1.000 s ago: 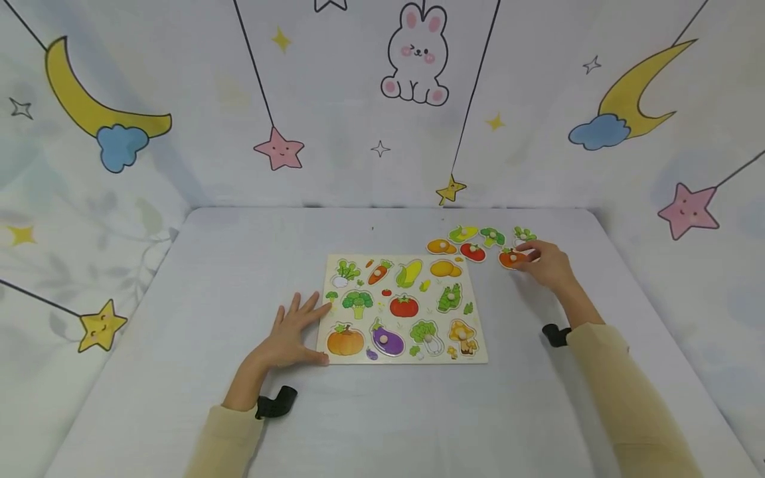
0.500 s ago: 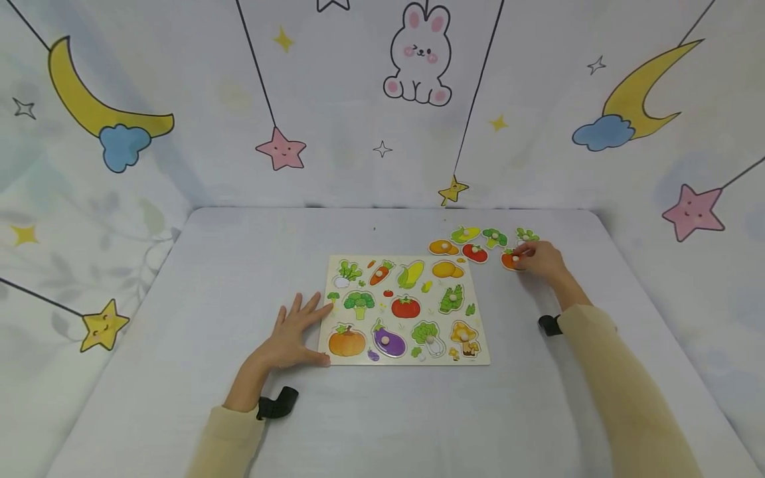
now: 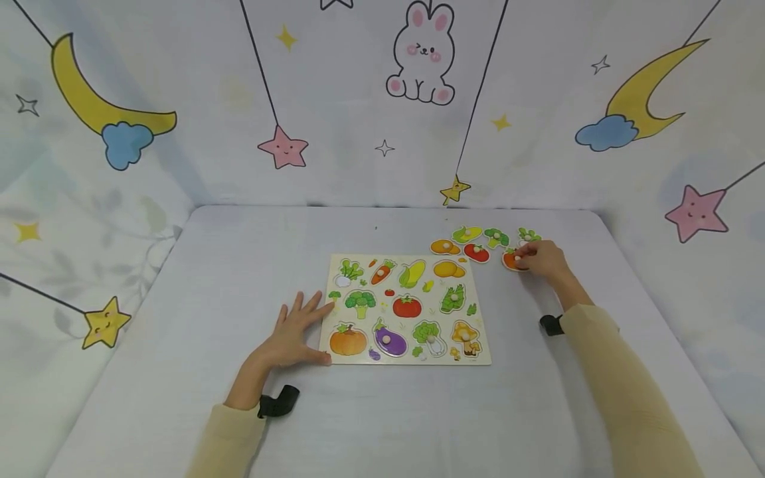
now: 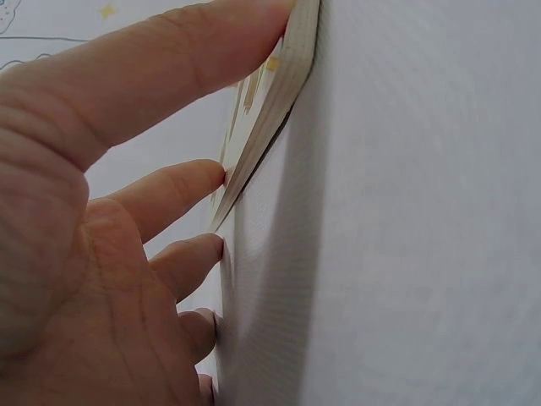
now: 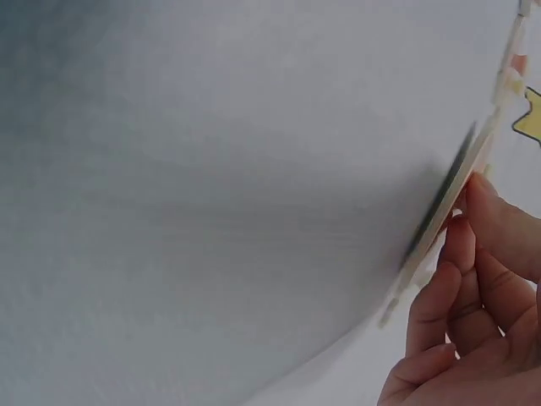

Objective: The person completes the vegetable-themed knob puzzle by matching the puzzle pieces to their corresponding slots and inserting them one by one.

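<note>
A vegetable puzzle board (image 3: 428, 307) lies flat on the white table. My left hand (image 3: 293, 336) has its fingers spread, with thumb and index fingertip touching the board's left edge; the left wrist view shows the thumb on the board's corner. Right of the board's far corner, my right hand (image 3: 545, 259) pinches an orange pumpkin puzzle piece (image 3: 510, 259) by its knob, thumb against fingers. A dark shadow lies under this piece (image 5: 448, 199) in the right wrist view. My fingers cover part of the pumpkin and of the radish piece (image 3: 528, 234) behind it.
Loose knobbed pieces lie beyond the board: potato (image 3: 445, 247), corn (image 3: 467, 234), broccoli (image 3: 497, 238) and tomato (image 3: 476, 252). Knobbed pieces, among them eggplant (image 3: 391, 344) and mushroom (image 3: 465, 335), sit in the board. A printed cloth wall (image 3: 335, 179) rises behind the table.
My right hand has drawn in slightly around the pumpkin piece's knob, its forearm shifting a little forward. The left hand and board stay put; the whole head view shifts slightly.
</note>
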`<state>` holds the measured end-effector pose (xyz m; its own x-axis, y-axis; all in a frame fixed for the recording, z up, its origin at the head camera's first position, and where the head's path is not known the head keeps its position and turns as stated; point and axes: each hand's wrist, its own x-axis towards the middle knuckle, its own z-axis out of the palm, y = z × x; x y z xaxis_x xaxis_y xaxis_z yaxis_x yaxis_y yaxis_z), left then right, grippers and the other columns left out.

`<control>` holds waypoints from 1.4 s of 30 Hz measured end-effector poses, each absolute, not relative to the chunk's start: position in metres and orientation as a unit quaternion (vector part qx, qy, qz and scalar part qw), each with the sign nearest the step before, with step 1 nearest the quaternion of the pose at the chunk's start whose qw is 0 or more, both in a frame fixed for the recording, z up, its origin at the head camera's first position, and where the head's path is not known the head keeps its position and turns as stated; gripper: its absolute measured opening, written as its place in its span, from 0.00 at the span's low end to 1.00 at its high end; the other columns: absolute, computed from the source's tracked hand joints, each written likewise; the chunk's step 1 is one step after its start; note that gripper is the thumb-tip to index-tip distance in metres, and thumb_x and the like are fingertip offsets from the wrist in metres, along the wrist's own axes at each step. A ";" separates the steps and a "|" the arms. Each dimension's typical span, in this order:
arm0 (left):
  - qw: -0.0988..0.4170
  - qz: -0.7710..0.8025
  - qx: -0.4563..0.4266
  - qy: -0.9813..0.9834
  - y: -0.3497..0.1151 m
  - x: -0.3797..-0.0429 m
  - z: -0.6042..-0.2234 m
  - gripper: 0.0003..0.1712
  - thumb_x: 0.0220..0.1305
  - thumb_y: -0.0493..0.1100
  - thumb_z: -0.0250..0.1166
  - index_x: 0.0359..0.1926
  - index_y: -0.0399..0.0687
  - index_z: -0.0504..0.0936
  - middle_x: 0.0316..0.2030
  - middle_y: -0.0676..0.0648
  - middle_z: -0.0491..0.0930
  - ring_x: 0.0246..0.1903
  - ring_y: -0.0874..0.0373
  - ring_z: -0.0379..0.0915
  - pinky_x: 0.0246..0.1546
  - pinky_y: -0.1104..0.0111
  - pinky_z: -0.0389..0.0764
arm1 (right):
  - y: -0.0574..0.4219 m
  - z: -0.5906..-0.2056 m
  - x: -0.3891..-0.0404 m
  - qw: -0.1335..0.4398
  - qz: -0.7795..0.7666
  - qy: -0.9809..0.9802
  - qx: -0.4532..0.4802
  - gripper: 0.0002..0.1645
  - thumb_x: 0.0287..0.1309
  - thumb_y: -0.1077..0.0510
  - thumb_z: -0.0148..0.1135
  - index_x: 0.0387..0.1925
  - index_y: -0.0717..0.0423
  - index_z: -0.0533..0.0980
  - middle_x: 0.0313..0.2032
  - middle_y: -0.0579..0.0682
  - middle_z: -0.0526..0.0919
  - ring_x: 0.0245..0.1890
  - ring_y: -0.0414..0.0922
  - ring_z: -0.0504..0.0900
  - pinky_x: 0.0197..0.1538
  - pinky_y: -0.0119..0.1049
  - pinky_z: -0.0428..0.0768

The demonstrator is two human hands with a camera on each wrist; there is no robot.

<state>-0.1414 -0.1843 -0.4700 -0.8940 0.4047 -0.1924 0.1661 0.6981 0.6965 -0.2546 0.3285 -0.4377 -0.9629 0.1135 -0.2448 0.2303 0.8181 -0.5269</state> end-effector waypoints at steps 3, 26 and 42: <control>0.167 0.354 0.160 0.906 -0.184 -0.142 -0.470 0.60 0.38 0.50 0.81 0.73 0.47 0.62 0.77 0.38 0.44 0.75 0.35 0.22 0.71 0.40 0.22 | 0.324 -0.433 -0.250 0.095 -0.290 0.948 0.087 0.17 0.63 0.58 0.60 0.49 0.67 0.76 0.45 0.64 0.76 0.43 0.55 0.71 0.38 0.36 0.71; 0.165 0.353 0.162 0.907 -0.185 -0.142 -0.472 0.59 0.38 0.50 0.80 0.73 0.48 0.62 0.77 0.38 0.44 0.75 0.35 0.21 0.71 0.39 0.21 | 0.087 -0.415 -0.156 0.090 -0.290 0.932 -0.200 0.01 0.52 0.60 0.70 0.28 0.52 0.83 0.18 0.41 0.76 0.23 0.38 0.70 0.30 0.28 0.69; 0.163 0.358 0.166 0.904 -0.187 -0.142 -0.471 0.58 0.39 0.49 0.81 0.73 0.49 0.63 0.77 0.39 0.45 0.76 0.35 0.22 0.70 0.38 0.22 | 0.016 -0.437 -0.146 0.121 -0.215 0.943 -0.225 0.09 0.51 0.58 0.70 0.21 0.48 0.78 0.18 0.38 0.74 0.24 0.36 0.70 0.31 0.30 0.67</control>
<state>-0.1424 -0.1865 -0.4712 -0.8915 0.4173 -0.1760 0.1838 0.6885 0.7016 -0.1457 0.0164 -0.4374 -0.8699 -0.4755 -0.1311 -0.3715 0.8065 -0.4600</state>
